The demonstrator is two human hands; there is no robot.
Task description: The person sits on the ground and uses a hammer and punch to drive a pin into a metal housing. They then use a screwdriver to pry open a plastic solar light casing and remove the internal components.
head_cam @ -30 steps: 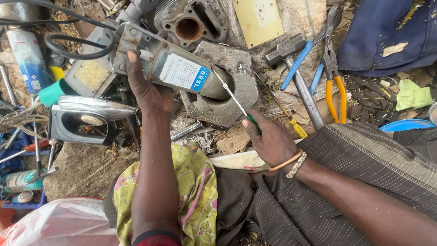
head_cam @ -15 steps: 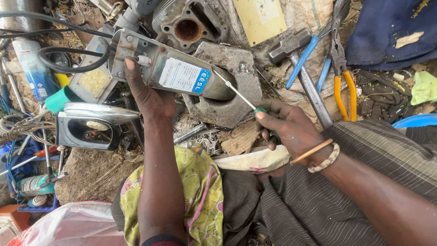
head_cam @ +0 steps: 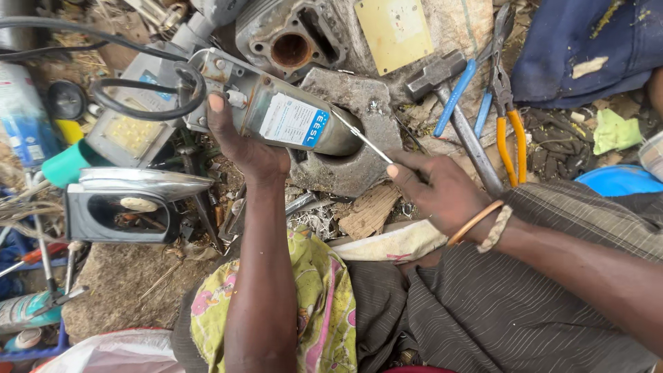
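My left hand point(head_cam: 243, 146) grips a grey cylindrical motor-like device point(head_cam: 290, 119) with a white and blue label, holding it tilted over a flat grey metal casting point(head_cam: 359, 159). A black cable point(head_cam: 138, 90) loops from the device's upper end. My right hand point(head_cam: 435, 190) holds a thin screwdriver point(head_cam: 362, 136), whose shaft points up and left and touches the device's lower end. A bangle and a cord band sit on my right wrist.
A hammer point(head_cam: 449, 103), blue-handled tool and orange-handled pliers point(head_cam: 507, 131) lie at upper right. An engine block point(head_cam: 290, 34), a yellow plate point(head_cam: 394, 27), a clothes iron point(head_cam: 131, 204) and loose scrap crowd the ground. Green patterned cloth point(head_cam: 324, 304) covers my lap.
My right hand has risen and moved the screwdriver tip onto the device's end. The view has shifted right, so the iron and clutter sit further right in frame.
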